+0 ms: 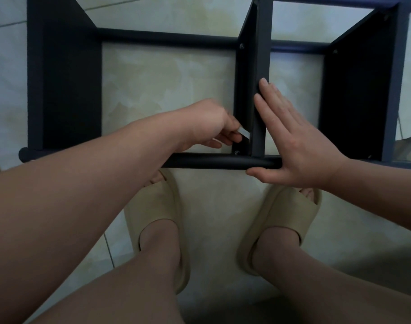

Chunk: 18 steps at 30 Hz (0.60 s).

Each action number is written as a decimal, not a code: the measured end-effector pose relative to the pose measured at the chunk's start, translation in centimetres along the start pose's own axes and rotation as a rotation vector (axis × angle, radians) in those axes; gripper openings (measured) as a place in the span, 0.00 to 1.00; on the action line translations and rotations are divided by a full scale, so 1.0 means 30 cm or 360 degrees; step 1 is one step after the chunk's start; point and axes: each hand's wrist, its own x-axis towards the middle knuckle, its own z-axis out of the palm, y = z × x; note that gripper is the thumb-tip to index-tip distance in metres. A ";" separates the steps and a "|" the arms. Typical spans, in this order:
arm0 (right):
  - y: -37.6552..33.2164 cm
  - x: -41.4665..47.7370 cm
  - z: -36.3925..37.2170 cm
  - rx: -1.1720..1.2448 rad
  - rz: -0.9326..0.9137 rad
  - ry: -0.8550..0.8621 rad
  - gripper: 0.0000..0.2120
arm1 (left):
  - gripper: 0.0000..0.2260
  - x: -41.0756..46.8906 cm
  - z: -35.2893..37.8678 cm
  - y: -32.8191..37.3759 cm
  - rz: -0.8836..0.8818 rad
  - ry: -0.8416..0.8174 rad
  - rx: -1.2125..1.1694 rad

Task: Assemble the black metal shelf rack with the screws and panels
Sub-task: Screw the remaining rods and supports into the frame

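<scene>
Two hands on black metal shelf rack [66, 90]: your left hand [206, 127] pinches small silvery tool [244, 133] near a screw [236, 152]; right hand [291, 141] flat, fingers straight, against middle black panel [261, 54].

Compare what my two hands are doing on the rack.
The left hand curls and pinches a small pale tool; the right hand lies flat with straight fingers. The left hand works left of the middle panel; the right hand braces its right side. Both sit by the front tube.

The scene is dimly, softly lit, the black shelf rack [66, 90] is rendered nearly detailless, and edges are bowed.
</scene>
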 end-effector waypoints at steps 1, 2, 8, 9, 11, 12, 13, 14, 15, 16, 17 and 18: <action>0.001 0.000 -0.001 -0.0003 0.0000 -0.0001 0.53 | 0.08 -0.002 -0.004 0.000 0.0014 -0.0012 0.0026; 0.001 -0.001 -0.001 -0.0007 0.0001 -0.0001 0.53 | 0.09 -0.005 -0.009 0.000 0.0031 -0.0026 0.0059; 0.001 -0.001 0.000 0.0002 0.0002 0.0002 0.53 | 0.09 -0.017 -0.027 -0.012 0.0089 -0.0116 0.0212; 0.001 -0.001 0.000 0.0002 0.0002 0.0002 0.53 | 0.09 -0.019 -0.028 -0.014 0.0091 -0.0123 0.0225; 0.002 -0.002 0.001 0.0005 0.0005 -0.0002 0.53 | 0.09 -0.021 -0.030 -0.015 0.0092 -0.0139 0.0257; 0.003 -0.002 0.001 0.0008 0.0004 -0.0001 0.53 | 0.09 -0.023 -0.031 -0.015 0.0092 -0.0148 0.0278; 0.003 -0.001 0.001 0.0011 0.0002 0.0001 0.53 | 0.10 -0.026 -0.033 -0.015 0.0093 -0.0158 0.0301; 0.003 -0.001 0.002 0.0012 -0.0001 0.0005 0.53 | 0.09 -0.028 -0.034 -0.014 0.0095 -0.0170 0.0323; 0.004 0.000 0.001 0.0011 -0.0003 0.0007 0.53 | 0.09 -0.031 -0.034 -0.013 0.0096 -0.0181 0.0343; 0.004 -0.001 0.001 0.0011 -0.0003 0.0007 0.53 | 0.09 -0.033 -0.034 -0.013 0.0095 -0.0191 0.0360; 0.005 -0.001 0.001 0.0010 -0.0003 0.0005 0.53 | 0.09 -0.034 -0.033 -0.013 0.0093 -0.0199 0.0374; 0.005 -0.001 0.001 0.0009 -0.0002 0.0003 0.53 | 0.09 -0.035 -0.032 -0.014 0.0091 -0.0206 0.0382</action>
